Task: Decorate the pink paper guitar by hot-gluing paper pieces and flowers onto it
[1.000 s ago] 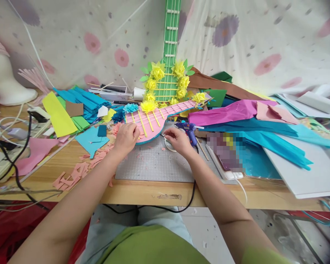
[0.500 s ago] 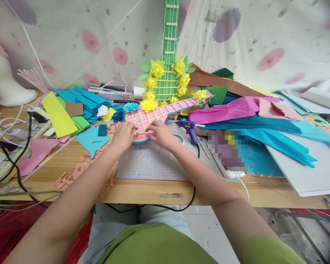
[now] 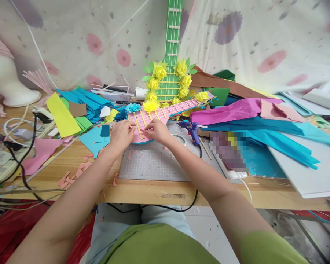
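A pink paper guitar (image 3: pixel 161 114) with a blue edge lies slanted over the back of the cutting mat, its neck pointing right. Yellow strips and thin strings cross its body. One blue paper flower (image 3: pixel 132 107) and a yellow flower (image 3: pixel 151 105) decorate its upper edge. Above the guitar's lower body, my left hand (image 3: pixel 122 134) is closed, fingertips bunched; what it pinches is too small to tell. My right hand (image 3: pixel 158 131) faces it, thumb and finger pinching what looks like a small pink paper piece (image 3: pixel 143 131). The fingertips are close together.
A purple glue gun (image 3: pixel 191 132) lies right of the guitar, its cord running off the table's front. Behind stands a green paper guitar (image 3: pixel 169 86) with yellow flowers. Folded coloured paper (image 3: pixel 228 110) covers the right side. Pink scraps (image 3: pixel 67 179) and cables (image 3: pixel 22 165) lie left.
The round pink piece that lay flat between my hands no longer shows that way; a thin pink edge is at my fingertips. My hands stay over the guitar. The view has shifted slightly.
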`<state>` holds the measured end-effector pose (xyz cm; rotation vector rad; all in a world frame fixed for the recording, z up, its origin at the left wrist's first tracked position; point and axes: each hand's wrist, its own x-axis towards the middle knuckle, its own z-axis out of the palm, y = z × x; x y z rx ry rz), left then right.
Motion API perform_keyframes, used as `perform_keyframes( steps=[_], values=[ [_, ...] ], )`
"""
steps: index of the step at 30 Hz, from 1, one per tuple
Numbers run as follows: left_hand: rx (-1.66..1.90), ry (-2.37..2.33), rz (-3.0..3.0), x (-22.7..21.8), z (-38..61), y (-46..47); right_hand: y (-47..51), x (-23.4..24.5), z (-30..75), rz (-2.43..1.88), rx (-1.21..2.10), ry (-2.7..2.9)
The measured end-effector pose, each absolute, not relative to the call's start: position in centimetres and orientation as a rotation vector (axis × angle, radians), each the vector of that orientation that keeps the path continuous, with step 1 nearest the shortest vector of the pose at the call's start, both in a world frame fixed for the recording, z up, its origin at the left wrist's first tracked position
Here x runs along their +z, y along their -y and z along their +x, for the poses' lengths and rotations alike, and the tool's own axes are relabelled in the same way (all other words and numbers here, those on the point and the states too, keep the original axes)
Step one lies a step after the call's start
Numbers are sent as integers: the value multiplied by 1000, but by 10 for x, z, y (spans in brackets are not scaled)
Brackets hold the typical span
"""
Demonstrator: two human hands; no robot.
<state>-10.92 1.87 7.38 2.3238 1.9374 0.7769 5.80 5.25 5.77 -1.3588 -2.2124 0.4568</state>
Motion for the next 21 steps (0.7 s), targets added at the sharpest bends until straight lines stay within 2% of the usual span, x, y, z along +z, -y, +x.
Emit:
perform_keyframes(
  steps=[6,21],
  values=[
    [788,-1712,2195,69,-104,-22,-55,65,62,-1242,706,2195],
    [783,-1828,2018,74,-97,-21,-55,61,66,-1195,705,2260]
  ],
)
